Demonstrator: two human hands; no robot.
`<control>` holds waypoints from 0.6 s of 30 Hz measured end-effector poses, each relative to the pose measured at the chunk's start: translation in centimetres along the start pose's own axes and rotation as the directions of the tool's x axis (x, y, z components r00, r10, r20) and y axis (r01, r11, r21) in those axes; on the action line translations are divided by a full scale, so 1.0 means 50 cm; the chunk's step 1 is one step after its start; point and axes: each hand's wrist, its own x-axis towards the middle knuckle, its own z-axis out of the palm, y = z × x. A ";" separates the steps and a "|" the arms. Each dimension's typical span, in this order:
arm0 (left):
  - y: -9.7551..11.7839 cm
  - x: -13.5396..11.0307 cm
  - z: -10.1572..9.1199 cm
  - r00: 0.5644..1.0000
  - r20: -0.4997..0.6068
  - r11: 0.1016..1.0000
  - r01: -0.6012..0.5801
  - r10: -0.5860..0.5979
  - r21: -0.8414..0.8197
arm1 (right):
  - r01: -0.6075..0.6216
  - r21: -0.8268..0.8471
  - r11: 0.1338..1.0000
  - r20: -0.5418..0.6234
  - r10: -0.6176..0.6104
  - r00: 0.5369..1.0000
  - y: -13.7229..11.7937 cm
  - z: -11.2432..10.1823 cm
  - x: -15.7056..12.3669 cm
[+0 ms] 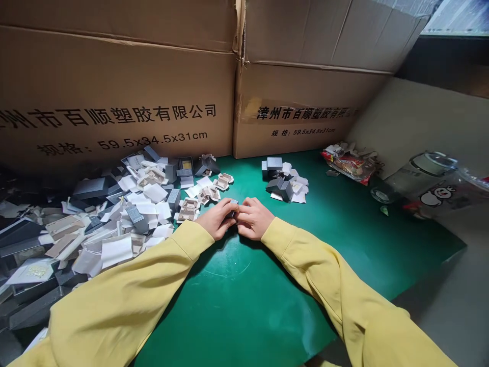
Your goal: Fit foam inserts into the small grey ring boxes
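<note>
Both my hands meet at the middle of the green mat (267, 285), in yellow sleeves. My left hand (217, 218) and my right hand (252, 218) are closed together around a small grey box (233, 205), of which only a corner shows between the fingers. A large heap of grey boxes and white card inserts (114, 219) lies just left of my left hand. A smaller cluster of grey boxes and white pieces (284, 179) sits beyond my right hand.
Two big cardboard cartons (114, 86) with printed Chinese text wall off the back. A crumpled snack wrapper (349, 162) and a clear water bottle (420, 178) lie at the right, past the mat's edge.
</note>
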 end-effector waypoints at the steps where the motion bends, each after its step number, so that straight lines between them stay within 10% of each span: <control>1: 0.000 0.000 0.000 1.000 0.002 1.000 -0.004 0.004 -0.002 | 0.004 0.004 1.000 -0.009 -0.004 1.000 0.001 0.002 -0.001; 18: 0.011 -0.003 0.002 0.998 -0.011 0.998 0.055 -0.056 -0.012 | 0.007 0.044 0.999 -0.193 0.002 0.981 -0.018 0.011 -0.058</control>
